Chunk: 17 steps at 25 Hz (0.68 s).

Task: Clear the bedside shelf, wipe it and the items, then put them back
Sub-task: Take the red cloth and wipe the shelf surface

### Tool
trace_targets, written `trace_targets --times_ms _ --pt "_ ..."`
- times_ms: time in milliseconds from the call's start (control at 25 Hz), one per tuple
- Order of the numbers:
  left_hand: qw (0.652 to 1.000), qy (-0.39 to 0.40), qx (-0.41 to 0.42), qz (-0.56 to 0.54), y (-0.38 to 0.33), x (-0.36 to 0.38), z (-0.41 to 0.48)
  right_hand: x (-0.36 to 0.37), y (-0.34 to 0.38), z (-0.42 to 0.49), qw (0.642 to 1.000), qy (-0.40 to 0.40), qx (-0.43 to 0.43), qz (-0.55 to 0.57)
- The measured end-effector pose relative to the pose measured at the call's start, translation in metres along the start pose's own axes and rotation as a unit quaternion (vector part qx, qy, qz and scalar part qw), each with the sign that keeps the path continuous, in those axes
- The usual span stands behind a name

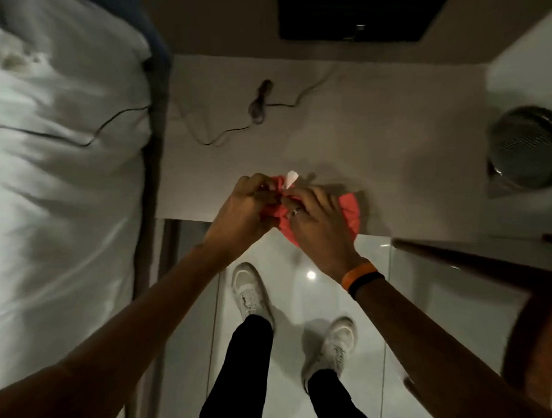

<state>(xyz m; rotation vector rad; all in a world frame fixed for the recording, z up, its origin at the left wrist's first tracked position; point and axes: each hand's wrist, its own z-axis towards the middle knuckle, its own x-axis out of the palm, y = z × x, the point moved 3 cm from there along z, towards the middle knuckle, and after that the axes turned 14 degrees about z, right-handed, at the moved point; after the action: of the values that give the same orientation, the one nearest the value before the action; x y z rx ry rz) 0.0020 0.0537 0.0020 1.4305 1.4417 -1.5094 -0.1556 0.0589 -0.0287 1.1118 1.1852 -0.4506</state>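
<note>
Both my hands meet over the front edge of the pale bedside shelf (400,126). My left hand (246,204) and my right hand (316,217) are shut together on a bunched red cloth (349,209). A small white item (291,178) sticks up out of the cloth between my fingertips; what it is cannot be told. The cloth hangs partly past the shelf's front edge.
A dark coiled cable (259,102) lies on the shelf's back left and runs onto the white bed (62,165) at left. A round dark metal vessel (530,147) stands at the right. A dark wall panel (358,15) is behind. A wooden chair (537,318) is at lower right.
</note>
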Motion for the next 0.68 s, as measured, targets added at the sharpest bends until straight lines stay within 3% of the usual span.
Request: trace_targets --times_ms 240,360,520,680 --pt "0.987 -0.003 -0.131 0.092 0.151 0.006 -0.063 0.088 0.106 0.104 0.985 0.136 -0.102 0.016" --pt "0.967 0.051 -0.198 0.150 0.190 0.019 -0.085 0.116 0.126 0.118 0.980 0.164 -0.115 -0.017" --pt "0.981 0.010 -0.158 0.108 0.192 0.041 -0.093 0.138 0.116 0.114 0.959 0.206 -0.193 -0.022" --pt "0.984 -0.003 -0.171 0.044 0.198 0.043 -0.078 0.144 0.090 0.139 0.945 0.182 -0.270 -0.015"
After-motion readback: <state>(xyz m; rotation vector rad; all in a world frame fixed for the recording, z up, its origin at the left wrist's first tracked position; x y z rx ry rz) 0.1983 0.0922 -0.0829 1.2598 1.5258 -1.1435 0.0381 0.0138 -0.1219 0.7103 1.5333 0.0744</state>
